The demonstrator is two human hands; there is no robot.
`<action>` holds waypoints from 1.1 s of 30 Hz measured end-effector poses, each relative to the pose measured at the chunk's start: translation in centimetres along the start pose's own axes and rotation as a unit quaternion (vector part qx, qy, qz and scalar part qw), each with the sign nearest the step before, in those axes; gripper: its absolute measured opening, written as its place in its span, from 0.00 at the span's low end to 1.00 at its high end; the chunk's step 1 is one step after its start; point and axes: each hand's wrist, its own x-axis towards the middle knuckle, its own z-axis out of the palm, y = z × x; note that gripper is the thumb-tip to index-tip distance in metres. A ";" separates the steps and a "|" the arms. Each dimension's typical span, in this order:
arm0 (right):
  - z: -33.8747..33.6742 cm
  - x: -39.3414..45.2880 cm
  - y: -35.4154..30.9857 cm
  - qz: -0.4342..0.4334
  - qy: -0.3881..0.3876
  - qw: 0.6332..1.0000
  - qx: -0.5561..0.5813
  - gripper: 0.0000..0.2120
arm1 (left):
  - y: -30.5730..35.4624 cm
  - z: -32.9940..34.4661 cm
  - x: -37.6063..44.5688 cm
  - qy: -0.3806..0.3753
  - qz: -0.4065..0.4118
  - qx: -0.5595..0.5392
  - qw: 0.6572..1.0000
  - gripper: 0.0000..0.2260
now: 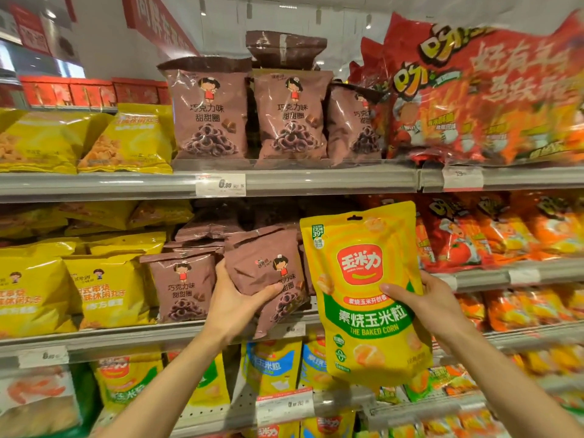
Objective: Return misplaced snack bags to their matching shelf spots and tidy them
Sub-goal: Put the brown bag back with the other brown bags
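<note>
My right hand [433, 306] grips a yellow and green baked corn bag [366, 289] by its right edge, holding it upright in front of the middle shelf. My left hand [235, 300] clasps a brown chocolate ring bag [268, 270] that leans tilted at the front of the middle shelf [126, 338]. Another brown chocolate ring bag [181, 284] stands just left of it. Matching yellow corn bags [124, 382] sit on the shelf below, partly hidden behind my arms.
The top shelf [316, 180] carries brown chocolate ring bags [208, 112], yellow bags [126, 140] to the left and large red bags [483, 93] to the right. Yellow snack bags [101, 289] fill the middle shelf's left, orange-red bags [493, 235] its right. Price tags line the rails.
</note>
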 end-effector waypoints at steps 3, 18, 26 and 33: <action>0.1 0.2 0.4 0.009 0.006 1.000 -0.002 0.18 | -0.6 1.2 0.1 0.031 0.009 0.015 0.999 0.47; 1.5 0.7 0.3 0.006 -0.020 1.000 0.012 0.15 | -2.0 2.9 -0.8 0.153 0.038 0.121 0.980 0.67; 2.5 1.0 0.7 0.008 -0.028 0.999 0.018 0.16 | -2.7 2.7 -0.6 0.181 0.046 0.152 0.971 0.68; 2.7 1.3 1.1 0.011 -0.026 0.999 0.027 0.17 | -2.9 2.0 -0.1 0.147 0.031 0.276 0.949 0.63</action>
